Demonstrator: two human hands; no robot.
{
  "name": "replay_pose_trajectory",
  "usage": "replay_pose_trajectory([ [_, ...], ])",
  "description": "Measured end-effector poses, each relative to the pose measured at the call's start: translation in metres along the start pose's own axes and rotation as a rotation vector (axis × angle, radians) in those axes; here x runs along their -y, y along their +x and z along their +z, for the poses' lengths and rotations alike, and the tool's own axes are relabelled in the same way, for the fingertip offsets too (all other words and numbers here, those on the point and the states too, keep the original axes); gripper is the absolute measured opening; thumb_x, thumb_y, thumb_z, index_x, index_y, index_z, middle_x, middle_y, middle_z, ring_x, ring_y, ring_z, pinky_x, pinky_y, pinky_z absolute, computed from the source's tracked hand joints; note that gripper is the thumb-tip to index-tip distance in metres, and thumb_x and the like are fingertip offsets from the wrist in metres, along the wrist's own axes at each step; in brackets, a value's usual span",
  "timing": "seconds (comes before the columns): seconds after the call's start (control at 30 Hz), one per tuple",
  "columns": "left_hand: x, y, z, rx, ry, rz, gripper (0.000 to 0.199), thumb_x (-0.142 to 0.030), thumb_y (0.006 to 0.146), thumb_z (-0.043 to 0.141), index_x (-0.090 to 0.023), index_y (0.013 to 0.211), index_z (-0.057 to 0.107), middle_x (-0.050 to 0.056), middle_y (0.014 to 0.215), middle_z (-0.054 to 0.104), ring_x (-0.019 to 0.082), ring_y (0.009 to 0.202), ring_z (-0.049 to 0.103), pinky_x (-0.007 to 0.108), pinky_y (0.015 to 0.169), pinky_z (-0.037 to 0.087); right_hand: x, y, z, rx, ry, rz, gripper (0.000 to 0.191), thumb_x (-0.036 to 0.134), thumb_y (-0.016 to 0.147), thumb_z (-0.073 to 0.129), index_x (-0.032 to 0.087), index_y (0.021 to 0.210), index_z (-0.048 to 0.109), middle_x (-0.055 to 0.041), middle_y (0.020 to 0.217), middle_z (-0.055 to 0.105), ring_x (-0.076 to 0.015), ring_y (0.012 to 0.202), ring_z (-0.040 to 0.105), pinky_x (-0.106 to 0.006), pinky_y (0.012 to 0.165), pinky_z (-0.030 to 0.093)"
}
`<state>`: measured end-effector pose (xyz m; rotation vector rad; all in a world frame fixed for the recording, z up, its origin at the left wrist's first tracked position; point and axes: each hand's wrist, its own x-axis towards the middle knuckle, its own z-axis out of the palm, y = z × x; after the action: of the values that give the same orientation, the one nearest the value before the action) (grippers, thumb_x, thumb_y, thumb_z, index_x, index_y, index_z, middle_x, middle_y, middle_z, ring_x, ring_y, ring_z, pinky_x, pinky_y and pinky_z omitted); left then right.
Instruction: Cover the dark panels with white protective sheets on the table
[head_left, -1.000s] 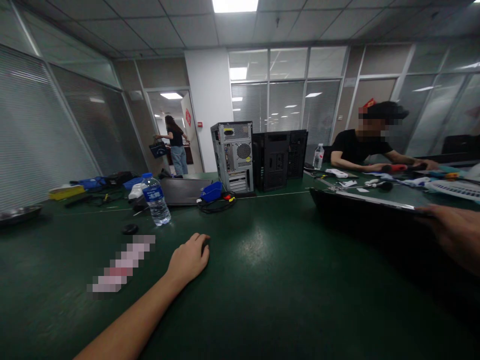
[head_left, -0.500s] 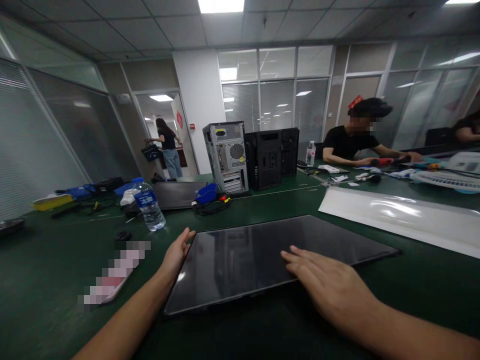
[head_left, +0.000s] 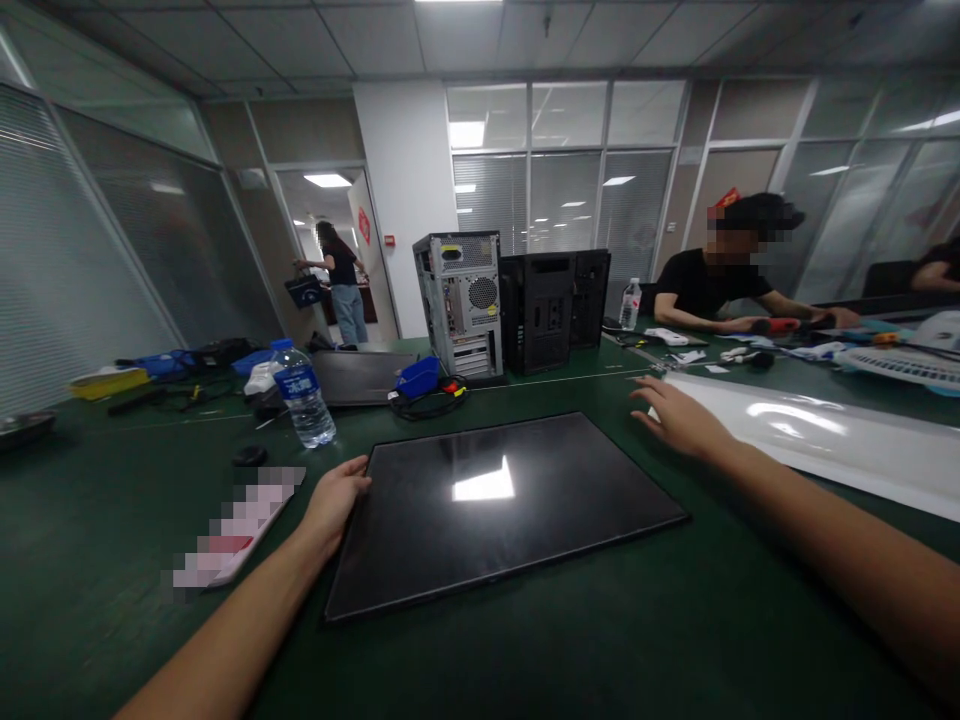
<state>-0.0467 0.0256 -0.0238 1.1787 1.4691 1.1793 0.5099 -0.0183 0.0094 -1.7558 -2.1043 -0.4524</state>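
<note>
A black, glossy screen panel (head_left: 540,530) lies on the green table (head_left: 450,680) in front of me, a ceiling light mirrored in it. At its far left edge is my left hand (head_left: 335,500), fingers curled on the rim; the underside of that grip is hidden. My right hand (head_left: 679,415) is off the panel, fingers spread and holding nothing. It hovers by the left end of a glossy white sheet (head_left: 847,440); whether it touches the sheet I cannot tell.
Left of the panel are a water bottle (head_left: 302,395), a pink, blurred-out flat object (head_left: 240,530) and a round black piece (head_left: 250,456). Behind stand an open computer case (head_left: 461,310) and black cases (head_left: 551,310). A co-worker (head_left: 712,285) sits at the far right; another person (head_left: 345,285) stands by the doorway.
My right hand has left the panel and moved forward and right to the white sheet. The panel's right side has turned or come down. My left hand stays at its left edge.
</note>
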Motion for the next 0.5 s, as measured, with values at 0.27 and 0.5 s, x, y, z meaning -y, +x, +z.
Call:
replay_pose_trajectory([
  [0.27, -0.005, -0.008, 0.009, 0.093, -0.144, 0.124, 0.077, -0.008, 0.063, 0.051, -0.016, 0.140, 0.050, 0.012, 0.146, 0.054, 0.025, 0.111, 0.067, 0.034, 0.086, 0.058, -0.085, -0.045, 0.024, 0.085, -0.205, 0.300, 0.071, 0.063, 0.092, 0.042, 0.003, 0.122, 0.062, -0.0314, 0.114, 0.062, -0.0326, 0.096, 0.064, -0.040, 0.073, 0.048],
  [0.5, 0.001, -0.005, 0.013, 0.007, 0.308, 0.287, 0.054, -0.014, 0.072, 0.056, -0.021, 0.125, 0.066, 0.004, 0.137, 0.064, 0.024, 0.126, 0.058, 0.039, 0.110, 0.041, -0.050, -0.031, 0.027, 0.106, -0.252, 0.327, 0.044, 0.037, 0.093, 0.043, 0.013, 0.122, 0.065, -0.0204, 0.092, 0.069, -0.0257, 0.075, 0.065, -0.037, 0.068, 0.045],
])
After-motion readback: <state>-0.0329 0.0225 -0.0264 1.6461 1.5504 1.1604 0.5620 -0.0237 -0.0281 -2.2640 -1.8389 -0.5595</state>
